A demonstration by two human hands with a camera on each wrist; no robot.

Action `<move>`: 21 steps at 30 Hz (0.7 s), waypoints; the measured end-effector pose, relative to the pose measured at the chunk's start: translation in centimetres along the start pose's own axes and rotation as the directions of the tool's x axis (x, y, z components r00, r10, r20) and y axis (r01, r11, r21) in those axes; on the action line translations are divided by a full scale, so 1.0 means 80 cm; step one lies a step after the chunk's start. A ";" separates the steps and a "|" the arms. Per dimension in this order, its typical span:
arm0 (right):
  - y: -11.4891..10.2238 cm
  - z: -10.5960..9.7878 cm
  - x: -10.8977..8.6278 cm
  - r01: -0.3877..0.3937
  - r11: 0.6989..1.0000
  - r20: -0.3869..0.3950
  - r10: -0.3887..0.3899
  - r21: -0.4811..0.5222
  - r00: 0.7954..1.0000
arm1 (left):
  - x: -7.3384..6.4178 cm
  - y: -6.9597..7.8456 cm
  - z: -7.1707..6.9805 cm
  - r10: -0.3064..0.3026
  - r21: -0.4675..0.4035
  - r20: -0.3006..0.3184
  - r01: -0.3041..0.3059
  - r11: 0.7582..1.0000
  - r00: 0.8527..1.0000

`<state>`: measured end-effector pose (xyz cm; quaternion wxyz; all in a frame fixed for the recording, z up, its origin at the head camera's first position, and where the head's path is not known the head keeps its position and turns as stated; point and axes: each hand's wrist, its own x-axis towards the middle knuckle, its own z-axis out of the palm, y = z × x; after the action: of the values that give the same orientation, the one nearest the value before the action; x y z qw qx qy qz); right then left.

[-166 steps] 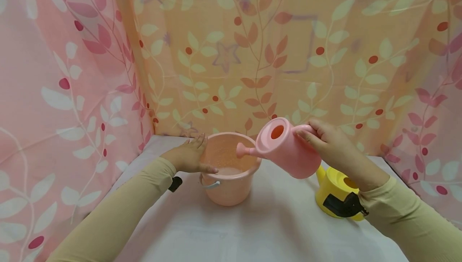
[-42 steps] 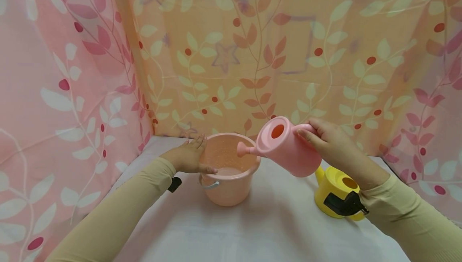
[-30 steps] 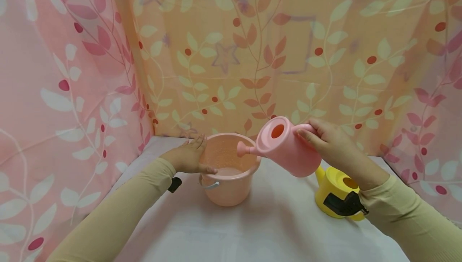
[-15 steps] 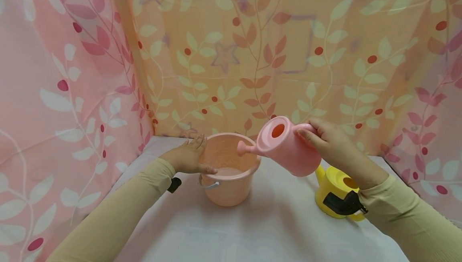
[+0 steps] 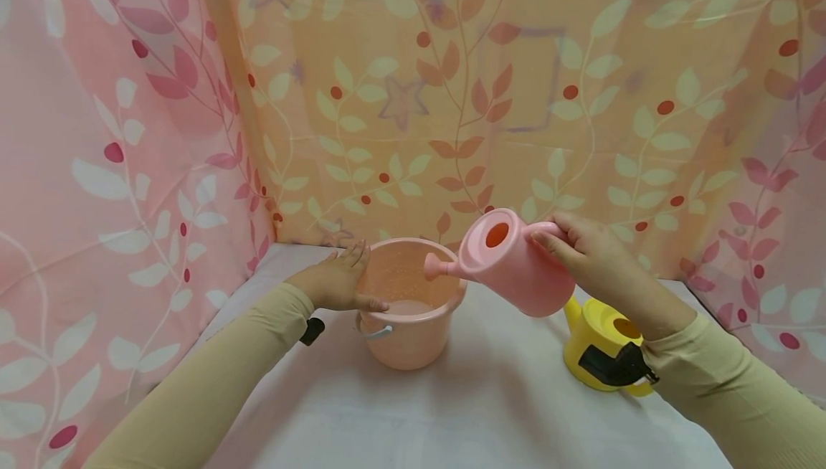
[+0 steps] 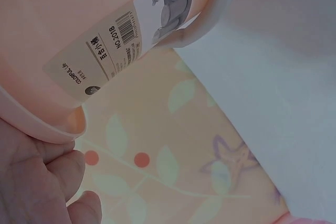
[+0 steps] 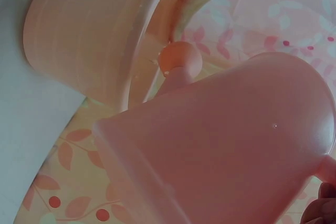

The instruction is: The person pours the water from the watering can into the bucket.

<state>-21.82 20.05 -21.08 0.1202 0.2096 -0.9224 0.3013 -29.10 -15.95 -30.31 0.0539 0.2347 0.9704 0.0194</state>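
Observation:
A peach plastic bucket (image 5: 413, 346) stands upright on the table. My left hand (image 5: 332, 282) rests on its left rim with fingers extended and the thumb along the near rim. In the left wrist view, fingertips (image 6: 65, 171) lie right at the rim and a printed label (image 6: 100, 56) shows on the wall. My right hand (image 5: 594, 261) grips the handle (image 5: 545, 229) of a pink watering can (image 5: 525, 279), held raised and tilted toward the bucket. Its sprinkler head (image 7: 181, 60) points in over the bucket's right rim. Some liquid or droplets show inside the bucket.
A yellow watering can (image 5: 600, 318) stands at the right under my right wrist, partly hidden by a black wrist mount (image 5: 616, 365). The bucket's pale handle (image 5: 379, 333) hangs at its near left. Leaf-patterned cloth (image 5: 400, 96) encloses the white-covered table (image 5: 387, 426) at back and sides.

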 end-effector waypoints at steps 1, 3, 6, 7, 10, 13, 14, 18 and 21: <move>0.000 0.000 0.000 0.000 1.000 -0.001 0.000 -0.001 1.000 | 0.000 0.000 0.000 0.001 -0.001 0.001 -0.001 1.000 1.000; 0.000 0.000 0.000 0.001 1.000 -0.003 -0.001 -0.001 1.000 | 0.000 0.000 0.000 0.002 -0.003 -0.002 -0.002 1.000 1.000; 0.000 0.000 0.000 0.004 1.000 -0.004 -0.004 -0.005 1.000 | 0.000 -0.001 0.001 0.004 -0.008 -0.004 -0.004 1.000 1.000; 0.000 0.000 0.000 0.006 1.000 -0.005 -0.006 -0.005 1.000 | 0.000 -0.001 0.002 0.004 -0.010 -0.005 -0.004 1.000 1.000; 0.000 0.000 0.000 0.009 1.000 -0.004 -0.010 -0.008 1.000 | 0.000 -0.001 0.002 0.001 -0.016 -0.004 -0.001 1.000 1.000; 0.000 0.000 0.000 0.015 1.000 -0.006 -0.015 -0.009 1.000 | 0.000 -0.001 0.001 0.000 -0.024 -0.003 0.000 1.000 1.000; 0.000 -0.001 0.000 0.017 1.000 -0.007 -0.017 -0.012 1.000 | 0.000 -0.001 0.001 -0.001 -0.023 -0.002 0.001 1.000 1.000; 0.000 -0.001 0.001 0.016 1.000 -0.008 -0.017 -0.019 1.000 | 0.000 -0.002 0.001 -0.002 -0.014 -0.002 0.002 1.000 1.000; -0.001 -0.001 0.002 0.011 1.000 -0.004 -0.011 -0.022 1.000 | 0.000 -0.001 0.001 -0.002 -0.015 -0.001 0.002 1.000 1.000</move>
<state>-21.89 19.99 -20.96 0.1262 0.2127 -0.9243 0.2908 -29.15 -16.03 -30.43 0.0552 0.2333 0.9705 0.0269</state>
